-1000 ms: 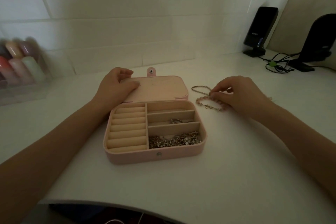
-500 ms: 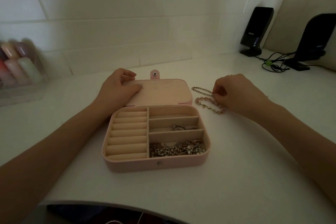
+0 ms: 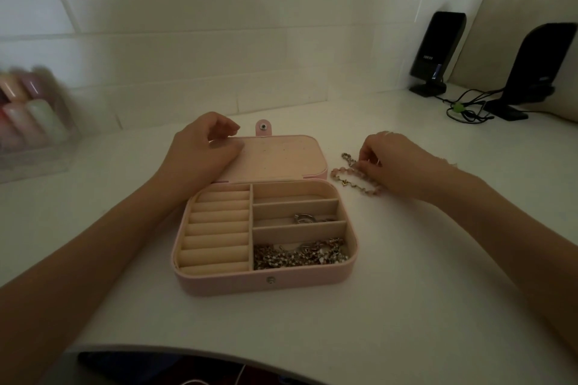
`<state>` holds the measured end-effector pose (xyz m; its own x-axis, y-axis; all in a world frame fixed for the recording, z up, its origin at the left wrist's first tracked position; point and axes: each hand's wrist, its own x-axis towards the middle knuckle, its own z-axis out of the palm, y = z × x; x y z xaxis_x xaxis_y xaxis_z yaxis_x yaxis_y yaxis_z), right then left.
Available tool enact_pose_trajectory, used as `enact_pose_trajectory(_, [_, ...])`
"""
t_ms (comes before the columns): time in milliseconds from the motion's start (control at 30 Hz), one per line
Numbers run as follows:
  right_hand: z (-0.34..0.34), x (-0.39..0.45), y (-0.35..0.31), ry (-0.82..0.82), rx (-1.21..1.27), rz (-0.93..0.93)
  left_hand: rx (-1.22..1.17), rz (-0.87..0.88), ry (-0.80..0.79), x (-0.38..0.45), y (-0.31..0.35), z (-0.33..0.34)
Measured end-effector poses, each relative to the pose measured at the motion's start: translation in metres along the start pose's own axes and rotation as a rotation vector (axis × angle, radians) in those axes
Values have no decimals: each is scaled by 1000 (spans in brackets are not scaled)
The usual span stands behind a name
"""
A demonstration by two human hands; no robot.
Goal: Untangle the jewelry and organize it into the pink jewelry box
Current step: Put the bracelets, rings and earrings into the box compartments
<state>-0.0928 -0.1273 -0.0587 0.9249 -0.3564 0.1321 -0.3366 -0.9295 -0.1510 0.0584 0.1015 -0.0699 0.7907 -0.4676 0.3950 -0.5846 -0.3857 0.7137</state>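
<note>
Pink jewelry box (image 3: 266,286) open on white desk (image 3: 375,306), left hand (image 3: 200,155) resting loosely curled on its lid (image 3: 281,156), right hand (image 3: 397,162) just right of the box pinching tangled bracelets (image 3: 347,176), silver chains (image 3: 300,255) in nearest compartment

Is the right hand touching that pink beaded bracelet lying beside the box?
Touching. The head view shows the right hand with its fingertips pinching the pink beaded bracelet and the chain tangled with it.

The bottles (image 3: 28,112) at the left edge are blurred and cut off. The right hand (image 3: 403,166) hides the far ends of the chain (image 3: 348,159) and the bead bracelet (image 3: 350,180). The ring (image 3: 301,218) sits half behind a divider. The right speaker (image 3: 538,69) runs past the edge.
</note>
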Motion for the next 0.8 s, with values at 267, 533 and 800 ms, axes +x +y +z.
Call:
enact_pose_trajectory(267, [-4, -6, -3, 95, -106, -109, 48, 58, -38, -7, 10, 2])
enact_pose_trajectory(533, [-40, -32, -43, 93, 1023, -151, -151, 221, -318, -27, 68, -1])
enact_pose_trajectory(800, [-37, -37, -44, 50, 1120, -105, -392, 48, -396, -28, 72, -2])
